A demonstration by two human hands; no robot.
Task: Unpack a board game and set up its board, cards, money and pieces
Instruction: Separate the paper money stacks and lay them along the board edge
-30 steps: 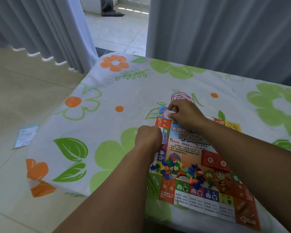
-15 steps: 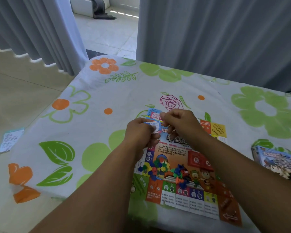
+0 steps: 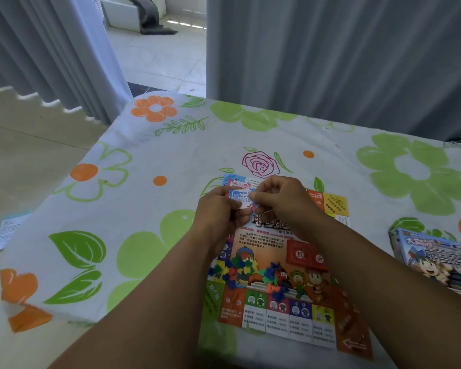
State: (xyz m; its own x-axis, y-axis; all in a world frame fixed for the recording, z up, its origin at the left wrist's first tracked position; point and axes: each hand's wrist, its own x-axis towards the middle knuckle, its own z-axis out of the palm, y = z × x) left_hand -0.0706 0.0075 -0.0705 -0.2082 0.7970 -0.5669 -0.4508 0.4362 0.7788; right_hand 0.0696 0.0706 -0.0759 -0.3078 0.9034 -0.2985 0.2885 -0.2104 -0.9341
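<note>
- Head view: the left hand [image 3: 218,209] and right hand [image 3: 280,198], apart before, now pinch the paper money [image 3: 240,197] together
- It is up between them, off the board [image 3: 290,323] below
- I think money sorting starts

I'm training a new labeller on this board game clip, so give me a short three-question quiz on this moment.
1. True or false: the game box lies on the floor.
2. What holds the paper notes? A) one hand alone B) both hands C) neither hand
3. Fill in: the heap of coloured plastic pieces lies on the ____.
Key: 1 false, it lies on the table, right of the board. 2 B, the left hand and the right hand both pinch them. 3 board.
</note>
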